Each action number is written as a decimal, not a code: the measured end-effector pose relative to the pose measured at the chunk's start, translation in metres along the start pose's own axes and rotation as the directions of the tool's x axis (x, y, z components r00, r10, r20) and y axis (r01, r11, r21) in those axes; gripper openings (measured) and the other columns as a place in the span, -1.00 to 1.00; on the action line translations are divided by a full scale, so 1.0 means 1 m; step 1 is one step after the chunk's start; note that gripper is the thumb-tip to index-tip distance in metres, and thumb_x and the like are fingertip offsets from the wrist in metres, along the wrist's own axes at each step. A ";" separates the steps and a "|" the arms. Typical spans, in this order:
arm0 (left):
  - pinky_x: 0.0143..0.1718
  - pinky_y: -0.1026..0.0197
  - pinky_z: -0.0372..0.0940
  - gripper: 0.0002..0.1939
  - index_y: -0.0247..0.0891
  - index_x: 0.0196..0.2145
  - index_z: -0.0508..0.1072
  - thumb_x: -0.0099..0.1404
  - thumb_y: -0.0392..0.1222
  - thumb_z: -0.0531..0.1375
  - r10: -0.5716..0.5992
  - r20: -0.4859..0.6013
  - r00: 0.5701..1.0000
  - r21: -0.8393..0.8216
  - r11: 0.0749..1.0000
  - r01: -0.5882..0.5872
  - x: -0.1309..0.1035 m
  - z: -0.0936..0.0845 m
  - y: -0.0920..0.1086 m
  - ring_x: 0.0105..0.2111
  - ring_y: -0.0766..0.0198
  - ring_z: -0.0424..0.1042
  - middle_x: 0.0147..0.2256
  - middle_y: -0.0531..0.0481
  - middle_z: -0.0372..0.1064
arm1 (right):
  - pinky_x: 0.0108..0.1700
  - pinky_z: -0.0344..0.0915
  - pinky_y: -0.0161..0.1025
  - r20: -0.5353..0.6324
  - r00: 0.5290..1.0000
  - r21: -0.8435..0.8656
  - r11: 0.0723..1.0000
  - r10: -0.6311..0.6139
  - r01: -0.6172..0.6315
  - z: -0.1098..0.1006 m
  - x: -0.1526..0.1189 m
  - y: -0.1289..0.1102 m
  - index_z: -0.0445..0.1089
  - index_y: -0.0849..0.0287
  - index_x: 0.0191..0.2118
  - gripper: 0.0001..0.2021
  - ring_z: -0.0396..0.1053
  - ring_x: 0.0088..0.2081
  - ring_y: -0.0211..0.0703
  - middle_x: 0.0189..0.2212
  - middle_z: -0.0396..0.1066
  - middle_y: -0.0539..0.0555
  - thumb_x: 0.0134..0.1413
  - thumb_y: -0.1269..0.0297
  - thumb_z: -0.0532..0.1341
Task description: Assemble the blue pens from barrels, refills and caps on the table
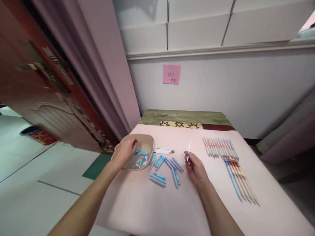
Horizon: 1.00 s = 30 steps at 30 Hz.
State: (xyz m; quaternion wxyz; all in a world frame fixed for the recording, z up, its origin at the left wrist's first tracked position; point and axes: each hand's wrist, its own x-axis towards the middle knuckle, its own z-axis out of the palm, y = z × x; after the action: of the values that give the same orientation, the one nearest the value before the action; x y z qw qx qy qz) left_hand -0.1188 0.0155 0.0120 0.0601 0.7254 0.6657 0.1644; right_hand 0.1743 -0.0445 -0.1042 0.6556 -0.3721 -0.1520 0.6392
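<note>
My right hand (195,168) pinches a slim white pen refill (189,150), which stands nearly upright above the table. My left hand (126,150) reaches over a beige basin (151,144) with its fingers curled together; whatever may be between them is hidden. Small blue pen parts (141,160) and white bits lie in the bottom of the basin. Between the hands, several more white refills (164,151) lie side by side. Nearer to me are several loose blue and lilac pen barrels (157,179), some in small groups.
On the right of the pink-covered table (187,209) lie a row of pale pens (220,147) and several cream-coloured pens (243,183) beside one blue pen (233,180). A pink note (171,74) sticks to the wall behind. A red door (49,82) stands at the left.
</note>
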 end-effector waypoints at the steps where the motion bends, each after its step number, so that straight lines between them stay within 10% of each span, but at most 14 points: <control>1: -0.26 0.22 0.21 -0.86 -0.21 -0.33 0.43 0.26 -0.20 0.07 0.066 -0.039 0.997 -0.065 0.996 -0.069 -0.012 0.003 0.013 -0.30 0.16 0.42 -0.33 -0.04 0.47 | -0.67 0.14 -0.54 -0.003 1.000 0.009 1.000 -0.016 0.016 -0.001 0.000 -0.003 0.53 0.20 -0.28 -0.73 0.18 -0.62 -0.46 -0.51 0.39 -0.06 -0.14 0.18 0.42; 5: -0.31 0.24 0.23 -0.83 -0.19 -0.34 0.39 0.33 -0.17 0.03 0.257 -0.011 0.966 -0.322 0.914 -0.246 -0.073 0.039 0.059 -0.38 0.24 0.39 -0.38 0.00 0.40 | -0.60 0.21 -0.59 -0.014 0.998 0.065 0.996 -0.058 0.059 -0.005 0.003 -0.013 0.53 0.17 -0.25 -0.73 0.21 -0.58 -0.50 -0.48 0.39 -0.08 -0.16 0.29 0.45; 9: -0.30 0.21 0.24 -0.85 -0.20 -0.37 0.36 0.29 -0.33 0.03 0.187 0.058 0.981 -0.213 0.962 -0.170 -0.102 0.073 0.067 -0.33 0.21 0.41 -0.33 -0.04 0.37 | -0.56 0.25 -0.58 -0.026 0.998 0.085 0.994 -0.061 0.063 -0.007 0.005 -0.014 0.52 0.14 -0.22 -0.68 0.24 -0.56 -0.49 -0.45 0.41 -0.08 -0.20 0.34 0.46; 30: -0.27 0.21 0.20 -0.81 -0.23 -0.32 0.37 0.32 -0.39 -0.01 0.196 0.107 0.975 -0.028 0.981 -0.194 -0.053 0.097 0.094 -0.27 0.20 0.38 -0.27 -0.07 0.36 | -0.67 -0.01 -0.49 -0.022 0.998 -0.010 0.999 -0.052 0.052 -0.001 0.006 -0.005 0.42 0.19 -0.46 -0.75 0.11 -0.65 -0.46 -0.59 0.33 -0.09 -0.11 0.11 0.39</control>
State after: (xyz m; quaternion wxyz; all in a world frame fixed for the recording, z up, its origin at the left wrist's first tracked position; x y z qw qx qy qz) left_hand -0.0022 -0.0337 -0.0582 0.0860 0.7945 0.5856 0.1355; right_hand 0.1800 -0.0385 -0.1031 0.6717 -0.3783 -0.1574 0.6171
